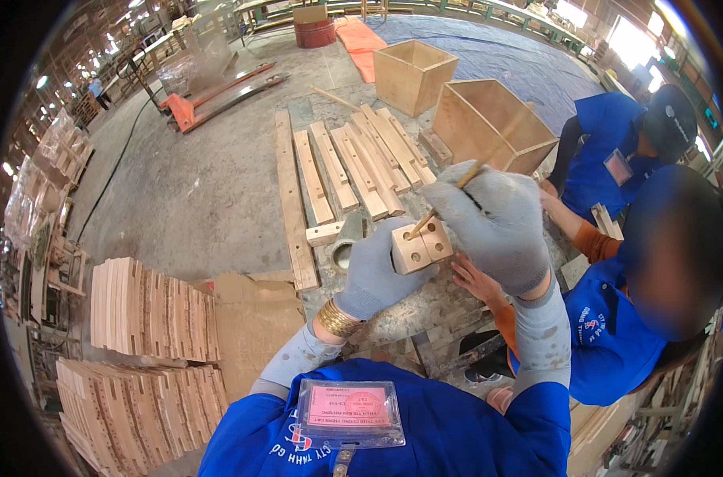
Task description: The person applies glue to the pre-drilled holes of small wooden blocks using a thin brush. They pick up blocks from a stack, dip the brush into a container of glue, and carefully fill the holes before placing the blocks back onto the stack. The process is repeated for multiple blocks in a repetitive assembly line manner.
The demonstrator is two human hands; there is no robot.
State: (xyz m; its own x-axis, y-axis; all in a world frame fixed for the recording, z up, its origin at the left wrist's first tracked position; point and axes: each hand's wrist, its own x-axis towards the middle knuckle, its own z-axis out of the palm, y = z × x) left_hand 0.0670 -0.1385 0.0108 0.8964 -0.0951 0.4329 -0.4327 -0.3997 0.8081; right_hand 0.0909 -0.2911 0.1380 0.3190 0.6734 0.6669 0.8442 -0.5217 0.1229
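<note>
My left hand, in a grey glove, is closed around a pair of pale wooden pieces held side by side. Their end faces point up at me and show several round holes. In my gloved right hand is a thin wooden stick, gripped along its length. The stick slants down to the left, its lower tip at one of the holes; how deep it sits cannot be made out. A grey metal cylinder lies just beyond my left hand.
Several wooden rails lie in a row ahead. Two open wooden boxes stand beyond them. Stacked wooden parts fill the left front. Co-workers in blue sit close on the right, one bare hand near mine. A red pallet jack stands far left.
</note>
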